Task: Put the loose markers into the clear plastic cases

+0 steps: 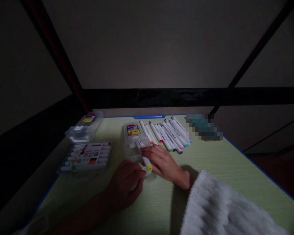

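My right hand (161, 162) is closed around a white marker (147, 161) with a yellow end, which slants over an open clear plastic case (131, 152). The case carries a yellow, blue and red label and lies in front of me. My left hand (127, 179) is curled, its fingertips at the near edge of that case, close to the marker's yellow end; they seem to grip the edge, partly hidden. Just right of the case lie several loose white markers (171, 135) with coloured ends, fanned side by side.
At the left, a filled marker case (84, 156) lies flat, with another clear case (85, 125) behind it. A blurred teal object (204, 127) lies at the right back. The pale table (230, 163) has a blue edge and meets dark bars and a wall behind.
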Motion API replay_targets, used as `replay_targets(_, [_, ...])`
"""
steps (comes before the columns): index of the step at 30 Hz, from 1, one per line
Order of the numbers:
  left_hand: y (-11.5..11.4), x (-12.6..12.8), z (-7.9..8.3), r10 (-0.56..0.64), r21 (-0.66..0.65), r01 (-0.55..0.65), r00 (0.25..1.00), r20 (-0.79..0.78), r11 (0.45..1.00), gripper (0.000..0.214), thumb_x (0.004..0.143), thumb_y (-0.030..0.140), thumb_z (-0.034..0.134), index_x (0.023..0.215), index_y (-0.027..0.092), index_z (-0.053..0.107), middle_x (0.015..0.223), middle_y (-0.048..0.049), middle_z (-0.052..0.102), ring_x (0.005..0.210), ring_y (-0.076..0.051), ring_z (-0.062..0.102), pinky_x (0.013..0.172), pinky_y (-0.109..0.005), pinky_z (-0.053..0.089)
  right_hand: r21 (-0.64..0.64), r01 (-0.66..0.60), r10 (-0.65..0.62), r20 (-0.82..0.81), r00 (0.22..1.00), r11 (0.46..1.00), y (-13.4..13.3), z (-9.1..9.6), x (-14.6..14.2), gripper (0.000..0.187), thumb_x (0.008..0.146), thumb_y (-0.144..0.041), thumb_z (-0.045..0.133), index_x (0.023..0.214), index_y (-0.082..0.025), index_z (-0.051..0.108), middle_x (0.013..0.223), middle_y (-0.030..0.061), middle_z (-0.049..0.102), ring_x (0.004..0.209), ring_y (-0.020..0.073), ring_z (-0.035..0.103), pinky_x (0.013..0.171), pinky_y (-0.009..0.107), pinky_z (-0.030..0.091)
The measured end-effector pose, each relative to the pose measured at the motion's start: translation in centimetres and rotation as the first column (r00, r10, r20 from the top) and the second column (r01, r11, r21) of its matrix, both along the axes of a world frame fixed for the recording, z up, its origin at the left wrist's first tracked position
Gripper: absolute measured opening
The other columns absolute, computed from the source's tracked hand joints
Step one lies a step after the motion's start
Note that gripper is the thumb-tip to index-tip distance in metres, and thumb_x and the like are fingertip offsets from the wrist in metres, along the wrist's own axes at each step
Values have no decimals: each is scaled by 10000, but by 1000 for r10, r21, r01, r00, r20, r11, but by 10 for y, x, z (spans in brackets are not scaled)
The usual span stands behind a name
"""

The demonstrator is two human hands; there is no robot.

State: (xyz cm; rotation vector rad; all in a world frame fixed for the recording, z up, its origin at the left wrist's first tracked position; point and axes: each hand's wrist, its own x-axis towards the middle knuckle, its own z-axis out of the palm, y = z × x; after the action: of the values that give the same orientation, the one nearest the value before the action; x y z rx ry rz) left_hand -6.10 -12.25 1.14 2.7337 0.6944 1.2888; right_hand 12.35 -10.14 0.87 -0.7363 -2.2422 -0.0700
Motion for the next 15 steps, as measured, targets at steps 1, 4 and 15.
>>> replay_targets(1, [0, 0, 0, 9, -2, -9, 1000, 8, 1000, 158, 783, 78, 478, 882, 172, 558, 783, -36, 601, 722, -133, 549, 690, -275, 468, -2, -1, 1, -5, 1000, 1000, 0, 0, 0, 270, 908, -281, 339, 1039, -141, 528, 1015, 108, 612, 877, 207, 532, 758, 360, 444])
replay_targets(4, [-1, -1, -2, 46, -23, -46, 999, 15, 999, 195, 787, 87, 471, 953, 166, 534, 876, -63, 589, 804, -158, 545, 731, -295, 478, -11, -2, 2, -20, 1000, 1000, 0, 0, 0, 255, 905, -283, 352, 1025, -145, 529, 992, 106, 601, 866, 205, 535, 754, 355, 453])
replay_targets(15, [1, -1, -9, 77, -181, -87, 995, -59, 980, 449, 794, 68, 426, 1228, 171, 383, 1155, -115, 465, 1080, -200, 478, 910, -347, 460, -102, 13, -23, -100, 995, 995, -3, 0, -3, 230, 884, -291, 408, 990, -160, 565, 837, 76, 526, 797, 192, 524, 671, 309, 480])
